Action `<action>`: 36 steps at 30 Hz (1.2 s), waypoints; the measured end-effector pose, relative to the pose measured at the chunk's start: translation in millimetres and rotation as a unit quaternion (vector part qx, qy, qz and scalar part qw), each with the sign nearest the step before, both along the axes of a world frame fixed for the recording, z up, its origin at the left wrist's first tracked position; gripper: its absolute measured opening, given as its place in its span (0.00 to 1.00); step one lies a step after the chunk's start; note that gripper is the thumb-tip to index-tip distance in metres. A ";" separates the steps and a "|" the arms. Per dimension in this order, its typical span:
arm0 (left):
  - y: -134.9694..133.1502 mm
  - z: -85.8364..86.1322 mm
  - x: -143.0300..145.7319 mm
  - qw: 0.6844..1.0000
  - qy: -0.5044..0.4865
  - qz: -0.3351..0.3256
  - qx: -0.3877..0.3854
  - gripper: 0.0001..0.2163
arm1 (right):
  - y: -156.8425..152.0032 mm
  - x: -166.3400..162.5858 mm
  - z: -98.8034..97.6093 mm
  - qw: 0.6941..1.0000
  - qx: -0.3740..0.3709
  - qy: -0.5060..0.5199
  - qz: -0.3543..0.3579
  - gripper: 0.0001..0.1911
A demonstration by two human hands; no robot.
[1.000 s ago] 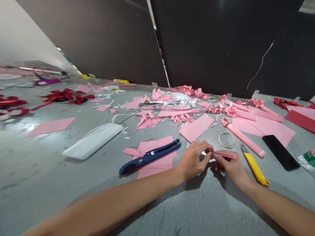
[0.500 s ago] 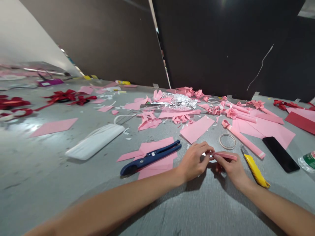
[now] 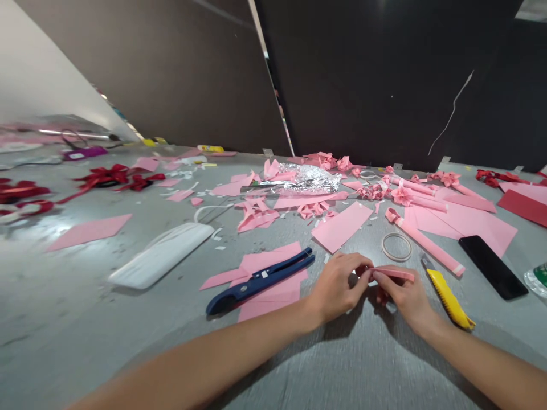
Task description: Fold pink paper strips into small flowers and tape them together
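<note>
Between my two hands is a narrow folded strip of pink paper (image 3: 399, 274). My left hand (image 3: 342, 285) pinches its left end between thumb and fingers. My right hand (image 3: 404, 296) is closed on the longer part, thumb in front; its other fingers are partly hidden beneath. To the left of my hands, dark blue pliers-like cutters (image 3: 260, 281) lie on pink paper sheets (image 3: 273, 296). A yellow box cutter (image 3: 448, 299) rests just right of my right hand. Beyond it lies a roll of thin tape (image 3: 396, 247).
Rolled pink paper tubes (image 3: 431, 247) and a black phone (image 3: 493, 266) lie to the right, near a bottle (image 3: 537, 279). A white glue gun-like object (image 3: 162, 256) is at left. Crumpled foil (image 3: 311, 178), paper flowers and red ribbon bows (image 3: 102, 175) lie farther back, before a dark panel (image 3: 384, 85).
The view has shifted slightly. My left thumb and fingers have drawn closer together on the strip, while both hands keep hold of it.
</note>
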State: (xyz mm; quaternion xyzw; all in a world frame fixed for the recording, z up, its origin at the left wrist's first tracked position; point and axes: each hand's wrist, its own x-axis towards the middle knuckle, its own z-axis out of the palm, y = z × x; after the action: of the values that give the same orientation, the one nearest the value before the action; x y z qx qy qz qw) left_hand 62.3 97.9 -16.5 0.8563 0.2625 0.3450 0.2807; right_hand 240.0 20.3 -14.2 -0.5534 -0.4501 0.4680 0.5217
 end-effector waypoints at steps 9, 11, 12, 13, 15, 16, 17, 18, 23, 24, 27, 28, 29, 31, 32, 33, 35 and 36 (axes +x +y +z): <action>0.6 2.1 -1.5 1.000 0.001 -0.011 -0.029 0.07 | -0.7 -0.2 -1.4 1.000 -0.004 -0.002 0.008 0.23; 1.7 3.5 -1.6 0.998 -0.007 -0.020 -0.054 0.07 | -0.8 0.1 -1.7 1.000 -0.008 0.002 0.004 0.24; 2.5 4.1 -1.6 0.997 -0.014 -0.029 -0.073 0.08 | -0.8 0.2 -1.8 1.000 -0.008 0.004 0.000 0.24; 3.4 4.6 -1.5 0.994 -0.022 -0.040 -0.096 0.08 | -0.9 0.2 -1.7 1.000 -0.008 0.006 -0.002 0.25; 5.3 5.1 -1.1 0.987 -0.039 -0.063 -0.143 0.09 | -0.9 0.2 -1.0 1.000 -0.005 0.006 -0.005 0.25; 6.3 4.9 -0.9 0.983 -0.045 -0.073 -0.164 0.09 | -1.0 0.1 -0.4 1.000 -0.003 0.004 -0.005 0.25; 7.2 4.4 -0.6 0.979 -0.050 -0.079 -0.183 0.10 | -1.1 0.0 0.1 1.000 -0.002 0.004 -0.005 0.25; 8.1 3.5 -0.4 0.975 -0.054 -0.082 -0.199 0.10 | -1.1 -0.2 0.5 1.000 -0.001 0.005 -0.007 0.25; 11.9 -2.7 0.3 0.952 -0.071 -0.087 -0.286 0.10 | -0.5 -0.7 0.6 1.000 0.005 0.011 -0.002 0.25; 12.4 -3.4 0.3 0.945 -0.076 -0.092 -0.304 0.10 | -0.4 -0.7 0.6 1.000 0.007 0.010 0.000 0.25; 13.1 -3.2 0.1 0.932 -0.082 -0.104 -0.337 0.10 | -0.6 -0.2 1.0 1.000 0.010 0.006 0.005 0.25; 13.2 -2.7 0.1 0.930 -0.083 -0.106 -0.341 0.10 | -0.7 0.1 1.2 1.000 0.009 0.003 0.008 0.25; 13.3 -2.1 0.2 0.929 -0.084 -0.108 -0.344 0.09 | -0.8 0.4 1.3 1.000 0.007 0.001 0.010 0.25; 13.6 -1.3 0.4 0.925 -0.090 -0.113 -0.351 0.09 | -0.9 0.7 1.4 1.000 0.007 -0.001 0.012 0.25; 13.9 -1.2 0.6 0.922 -0.094 -0.116 -0.356 0.09 | -0.8 0.8 1.4 1.000 0.006 -0.001 0.011 0.25; 14.3 -1.3 0.9 0.920 -0.097 -0.120 -0.361 0.09 | -0.8 0.7 1.5 1.000 0.007 0.000 0.010 0.25; 15.2 -1.7 1.2 0.915 -0.099 -0.120 -0.372 0.09 | -0.6 0.1 1.9 1.000 0.007 0.001 0.010 0.25; 15.8 -2.0 1.2 0.914 -0.099 -0.120 -0.376 0.09 | -0.6 -0.3 2.2 1.000 0.007 0.002 0.010 0.24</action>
State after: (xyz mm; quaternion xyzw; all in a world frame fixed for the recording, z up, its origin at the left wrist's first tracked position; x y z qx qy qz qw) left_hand 63.5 113.7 -18.5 0.6745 0.2389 0.2673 0.6454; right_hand 239.6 19.7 -12.0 -0.5444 -0.4576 0.4714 0.5217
